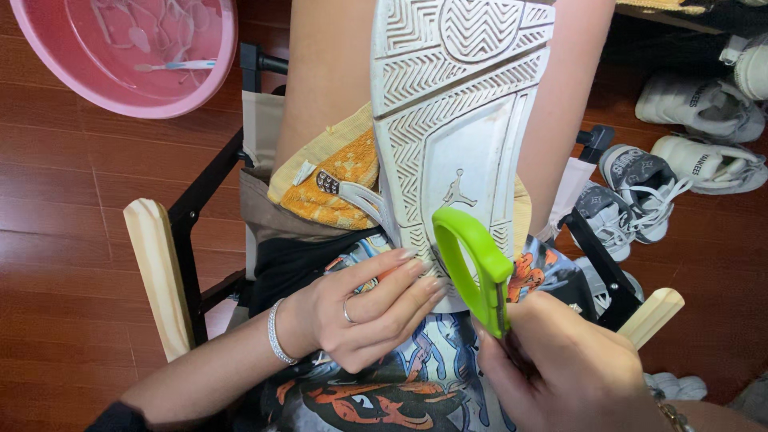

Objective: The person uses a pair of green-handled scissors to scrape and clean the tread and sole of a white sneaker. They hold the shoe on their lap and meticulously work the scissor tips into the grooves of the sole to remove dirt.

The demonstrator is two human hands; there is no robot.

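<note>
Right hand (572, 372) fingers clamped on a green brush (474, 268), pressed to the sneaker sole (456, 120).
Left hand (364, 308) fingers together, steadying the heel; pink basin (48, 48) on the floor.

left hand (364, 308) fingers extended, right hand (564, 372) fisted

Beside the chair (164, 272) we counted four loose sneakers (640, 188), one pink basin (128, 56), one upturned shoe (456, 136) and one green brush (476, 268).

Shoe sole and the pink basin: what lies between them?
In the head view, a bare leg and the chair's black frame lie between the shoe sole and the pink basin.
</note>
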